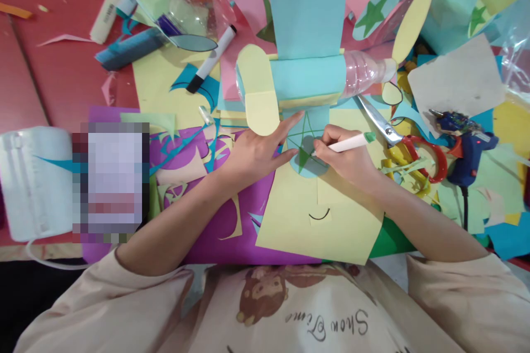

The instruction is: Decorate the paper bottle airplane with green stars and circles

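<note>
My right hand (345, 157) grips a white marker with a green end (351, 143), its tip down on a blue paper wing (295, 161). A green star outline is drawn there, with one point filled in green. My left hand (259, 154) lies with fingers spread at the wing's left side, thumb and forefinger around the star. The wing reaches out from under a plastic bottle (360, 74) wrapped in blue paper, with a cream paper strip (260, 88) at its left end. Beneath the wing is a pale yellow sheet (285, 226).
Red-handled scissors (426, 160) and a blue glue gun (466, 157) lie at the right among paper scraps. Several markers (213, 58) are at the upper left. A white case (37, 182) and a blurred-out device (114, 176) sit at the left.
</note>
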`<action>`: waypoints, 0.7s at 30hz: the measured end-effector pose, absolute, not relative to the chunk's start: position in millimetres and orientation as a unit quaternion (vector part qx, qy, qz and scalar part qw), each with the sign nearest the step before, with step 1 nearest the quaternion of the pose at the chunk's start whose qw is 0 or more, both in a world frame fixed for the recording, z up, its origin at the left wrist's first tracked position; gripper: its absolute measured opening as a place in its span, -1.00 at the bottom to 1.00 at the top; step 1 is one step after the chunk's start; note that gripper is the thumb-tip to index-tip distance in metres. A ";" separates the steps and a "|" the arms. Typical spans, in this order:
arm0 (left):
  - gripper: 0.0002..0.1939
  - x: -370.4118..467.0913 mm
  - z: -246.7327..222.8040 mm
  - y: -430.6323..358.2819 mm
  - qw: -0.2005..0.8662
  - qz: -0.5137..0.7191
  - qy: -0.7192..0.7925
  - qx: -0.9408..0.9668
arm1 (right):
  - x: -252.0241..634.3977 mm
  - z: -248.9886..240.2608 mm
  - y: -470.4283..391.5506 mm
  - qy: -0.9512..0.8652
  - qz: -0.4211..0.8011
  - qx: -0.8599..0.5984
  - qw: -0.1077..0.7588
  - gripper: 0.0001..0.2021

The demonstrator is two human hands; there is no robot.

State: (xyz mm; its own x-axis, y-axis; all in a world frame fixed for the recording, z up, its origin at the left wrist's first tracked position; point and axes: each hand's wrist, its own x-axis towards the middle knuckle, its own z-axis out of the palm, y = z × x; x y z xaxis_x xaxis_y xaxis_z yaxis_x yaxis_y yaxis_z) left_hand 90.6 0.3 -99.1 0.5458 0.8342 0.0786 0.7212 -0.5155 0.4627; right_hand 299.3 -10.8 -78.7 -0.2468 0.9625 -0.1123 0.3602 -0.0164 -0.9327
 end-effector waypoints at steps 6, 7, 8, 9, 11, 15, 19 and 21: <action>-0.42 90.3 -98.1 -0.1 0.191 0.147 0.456 0.857 | 298.8 -78.7 -9.5 -0.637 0.475 -0.521 0.312 -0.67; -0.42 90.4 -98.0 -0.3 0.190 0.146 0.458 0.856 | 298.7 -78.7 -9.2 -0.637 0.476 -0.521 0.310 -0.67; -0.42 90.5 -97.9 -0.5 0.190 0.146 0.458 0.856 | 298.6 -78.6 -9.1 -0.636 0.477 -0.522 0.309 -0.67; -0.43 90.7 -97.7 -0.6 0.189 0.145 0.459 0.856 | 298.5 -78.6 -8.9 -0.634 0.477 -0.523 0.310 -0.67; -0.43 91.3 -97.1 -0.6 0.188 0.145 0.460 0.856 | 298.3 -78.5 -8.9 -0.630 0.478 -0.524 0.316 -0.67; -0.44 92.1 -96.8 -0.4 0.190 0.149 0.461 0.854 | 298.6 -78.7 -9.1 -0.634 0.476 -0.522 0.314 -0.68; -0.43 91.2 -98.2 -0.2 0.202 0.149 0.457 0.853 | 299.2 -79.7 -9.0 -0.631 0.475 -0.526 0.316 -0.68; -0.43 90.4 -98.6 0.0 0.200 0.147 0.457 0.854 | 299.3 -79.9 -8.9 -0.629 0.473 -0.526 0.322 -0.68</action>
